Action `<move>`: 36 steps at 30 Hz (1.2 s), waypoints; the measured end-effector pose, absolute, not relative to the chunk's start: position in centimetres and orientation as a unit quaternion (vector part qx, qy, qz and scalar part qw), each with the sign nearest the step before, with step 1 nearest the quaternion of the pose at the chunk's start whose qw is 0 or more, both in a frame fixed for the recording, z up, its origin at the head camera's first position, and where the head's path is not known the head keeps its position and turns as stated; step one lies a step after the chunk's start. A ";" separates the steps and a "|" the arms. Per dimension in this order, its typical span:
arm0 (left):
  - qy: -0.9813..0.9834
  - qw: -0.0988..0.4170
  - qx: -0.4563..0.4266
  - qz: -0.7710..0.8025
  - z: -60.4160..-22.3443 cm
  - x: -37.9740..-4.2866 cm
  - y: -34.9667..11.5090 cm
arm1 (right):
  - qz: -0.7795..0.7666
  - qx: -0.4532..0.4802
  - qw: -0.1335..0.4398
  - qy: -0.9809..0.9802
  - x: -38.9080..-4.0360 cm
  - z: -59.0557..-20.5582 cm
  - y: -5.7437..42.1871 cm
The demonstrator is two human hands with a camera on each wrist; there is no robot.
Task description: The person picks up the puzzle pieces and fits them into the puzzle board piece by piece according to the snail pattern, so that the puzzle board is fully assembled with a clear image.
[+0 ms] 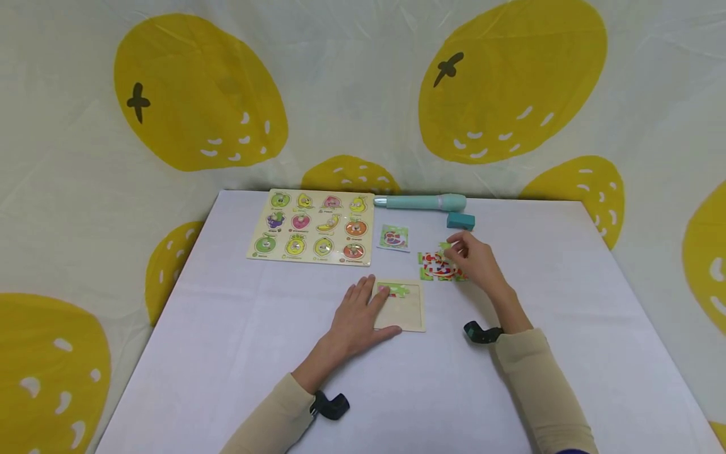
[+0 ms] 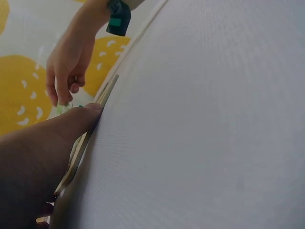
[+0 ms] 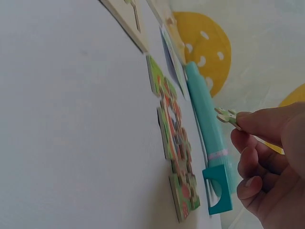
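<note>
My left hand (image 1: 354, 320) lies spread over the left side of a small wooden puzzle tray (image 1: 404, 318), its index finger touching green-and-red puzzle pieces (image 1: 400, 290) along the tray's upper edge. In the left wrist view the thumb (image 2: 86, 117) rests on the tray's edge. To the right, my right hand (image 1: 478, 261) pinches a green puzzle piece (image 3: 227, 117) between thumb and index finger, raised off the table. Beneath that hand, several red, white and green puzzle pieces (image 1: 435, 272) lie in a cluster on the cloth; the hand hides part of them.
A fruit puzzle board (image 1: 255, 251) lies at the back left. Beside it are a small picture card (image 1: 394, 238), a mint-green microphone-shaped pen (image 1: 420, 202) and a teal block (image 1: 460, 221). White cloth covers the table (image 1: 227, 353); a fruit-print curtain (image 1: 351, 82) hangs behind.
</note>
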State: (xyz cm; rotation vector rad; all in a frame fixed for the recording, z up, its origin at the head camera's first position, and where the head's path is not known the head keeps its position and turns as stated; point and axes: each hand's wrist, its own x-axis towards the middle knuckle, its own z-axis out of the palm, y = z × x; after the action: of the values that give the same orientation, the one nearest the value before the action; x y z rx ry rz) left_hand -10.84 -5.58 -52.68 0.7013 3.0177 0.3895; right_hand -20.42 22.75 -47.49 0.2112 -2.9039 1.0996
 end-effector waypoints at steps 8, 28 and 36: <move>0.965 0.010 0.230 0.125 -52.8 -10.9 -5.6 | 0.342 0.077 -0.023 -0.936 -19.2 -47.1 21.4; 0.967 0.006 0.231 0.112 -53.0 -11.1 -5.6 | 0.329 0.142 -0.098 -0.928 -16.4 -47.8 18.5; 0.966 0.005 0.232 0.112 -53.0 -11.0 -5.6 | 0.333 0.162 -0.121 -0.921 -16.1 -48.3 17.9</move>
State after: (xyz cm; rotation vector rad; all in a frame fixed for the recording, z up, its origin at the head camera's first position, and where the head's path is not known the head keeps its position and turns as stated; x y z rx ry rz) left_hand -11.04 -5.60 -53.02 0.7260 3.0254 0.3503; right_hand -16.09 17.91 -48.26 0.5516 -3.1403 1.1348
